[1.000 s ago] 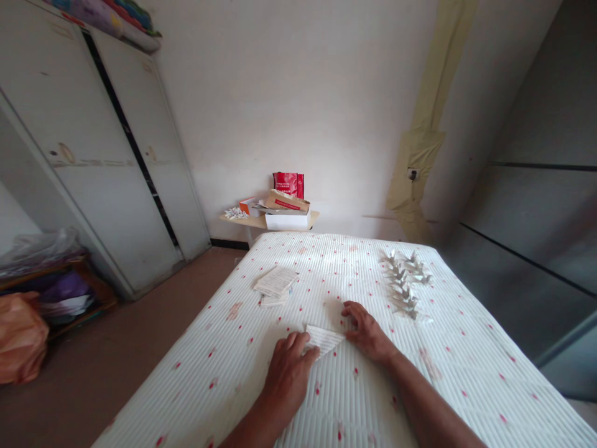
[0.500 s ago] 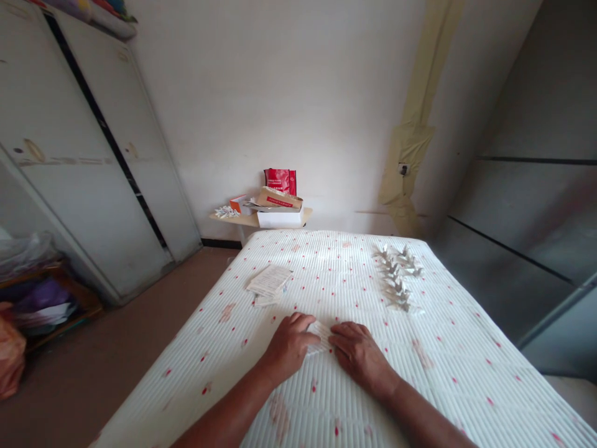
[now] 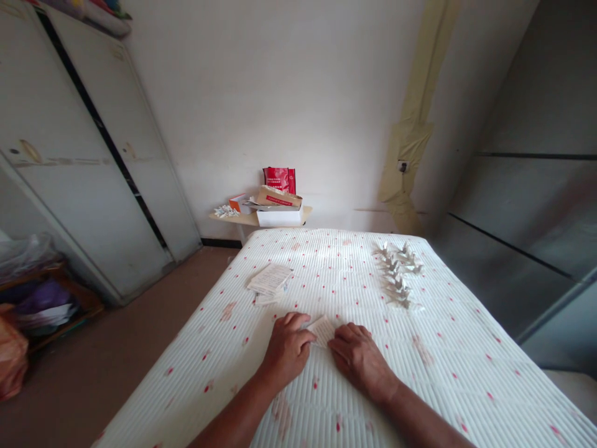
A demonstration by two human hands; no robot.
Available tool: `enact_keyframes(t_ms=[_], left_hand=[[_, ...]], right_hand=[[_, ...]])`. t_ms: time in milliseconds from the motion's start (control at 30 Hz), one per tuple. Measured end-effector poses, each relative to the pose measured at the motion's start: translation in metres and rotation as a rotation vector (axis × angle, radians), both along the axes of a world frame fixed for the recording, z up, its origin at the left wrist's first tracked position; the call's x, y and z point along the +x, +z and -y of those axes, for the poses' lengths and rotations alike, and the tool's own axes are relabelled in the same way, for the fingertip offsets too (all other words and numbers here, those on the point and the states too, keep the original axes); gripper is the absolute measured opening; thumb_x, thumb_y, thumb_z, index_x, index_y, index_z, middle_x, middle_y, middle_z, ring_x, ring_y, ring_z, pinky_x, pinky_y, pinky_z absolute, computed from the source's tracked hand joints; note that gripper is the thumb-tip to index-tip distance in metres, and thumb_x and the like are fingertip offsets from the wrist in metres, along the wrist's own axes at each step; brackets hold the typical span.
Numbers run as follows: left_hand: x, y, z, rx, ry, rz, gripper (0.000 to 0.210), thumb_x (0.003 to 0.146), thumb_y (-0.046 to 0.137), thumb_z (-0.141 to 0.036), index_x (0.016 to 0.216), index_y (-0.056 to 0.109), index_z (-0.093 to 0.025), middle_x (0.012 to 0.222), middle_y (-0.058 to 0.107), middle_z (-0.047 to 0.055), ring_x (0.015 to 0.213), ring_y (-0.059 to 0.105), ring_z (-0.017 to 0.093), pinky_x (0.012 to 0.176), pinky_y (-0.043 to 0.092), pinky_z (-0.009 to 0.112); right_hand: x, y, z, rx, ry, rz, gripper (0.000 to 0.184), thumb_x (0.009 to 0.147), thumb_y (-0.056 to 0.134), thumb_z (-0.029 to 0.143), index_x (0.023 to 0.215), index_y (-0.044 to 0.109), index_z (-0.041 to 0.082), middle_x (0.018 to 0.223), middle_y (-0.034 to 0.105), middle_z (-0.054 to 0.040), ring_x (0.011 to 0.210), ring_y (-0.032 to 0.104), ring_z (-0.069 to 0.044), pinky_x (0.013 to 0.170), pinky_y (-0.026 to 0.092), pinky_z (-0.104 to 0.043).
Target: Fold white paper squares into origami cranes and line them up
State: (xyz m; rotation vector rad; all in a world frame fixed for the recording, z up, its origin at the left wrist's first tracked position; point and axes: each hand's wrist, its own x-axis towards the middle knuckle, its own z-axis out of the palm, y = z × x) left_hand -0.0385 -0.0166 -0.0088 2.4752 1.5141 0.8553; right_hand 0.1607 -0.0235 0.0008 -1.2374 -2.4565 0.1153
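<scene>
A small square of printed paper (image 3: 321,331) lies on the quilted bedspread between my two hands. My left hand (image 3: 290,345) has its fingers curled, with thumb and fingertips on the paper's left corner. On the opposite side, my right hand (image 3: 357,354) holds the right corner under bent fingers; its thumb is mostly hidden. Further off to the left rests a loose stack of printed paper sheets (image 3: 271,280). Several folded paper cranes (image 3: 396,274) stand in rows on the right of the bed.
The white bedspread (image 3: 224,386) with red dots covers the bed. Past its far edge, a small table (image 3: 247,219) holds a white box (image 3: 280,218), a red bag (image 3: 278,179) and small white pieces. Metal cabinets (image 3: 93,155) stand left; a grey panelled surface (image 3: 522,199) rises on the right.
The paper between my hands has turned slightly and more of its printed face shows. My left fingers have shifted a little left and down along its edge. The stack and cranes stay put.
</scene>
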Motion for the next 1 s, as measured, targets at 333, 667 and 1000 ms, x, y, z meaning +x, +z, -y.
enact_keyframes(t_ms=[333, 667, 1000], left_hand=[[0.024, 0.001, -0.001, -0.202, 0.316, -0.031, 0.015, 0.065, 0.065, -0.032, 0.075, 0.059, -0.023, 0.114, 0.055, 0.002, 0.111, 0.045, 0.022, 0.091, 0.031, 0.037], [0.013, 0.006, -0.008, -0.288, 0.350, -0.056, 0.010, 0.062, 0.065, -0.025, 0.070, 0.060, -0.023, 0.116, 0.054, 0.000, 0.113, 0.045, 0.020, 0.092, 0.031, 0.035], [-0.002, 0.007, -0.010, -0.278, 0.381, -0.039, 0.008, 0.059, 0.066, -0.023, 0.066, 0.062, -0.024, 0.113, 0.056, -0.002, 0.108, 0.048, 0.019, 0.087, 0.033, 0.033]], right_hand=[[-0.002, -0.001, -0.001, 0.014, -0.003, 0.005, 0.018, 0.085, 0.051, 0.017, 0.070, 0.060, 0.020, 0.077, 0.056, -0.0008, 0.080, 0.047, -0.015, 0.068, 0.028, -0.028], [-0.001, -0.004, -0.003, 0.028, 0.006, 0.001, 0.016, 0.083, 0.052, 0.015, 0.071, 0.062, 0.019, 0.079, 0.056, -0.0021, 0.081, 0.047, -0.016, 0.068, 0.028, -0.029], [-0.001, -0.003, -0.002, 0.009, 0.002, 0.003, 0.015, 0.082, 0.054, 0.013, 0.069, 0.060, 0.019, 0.079, 0.056, -0.0008, 0.081, 0.047, -0.015, 0.069, 0.029, -0.028]])
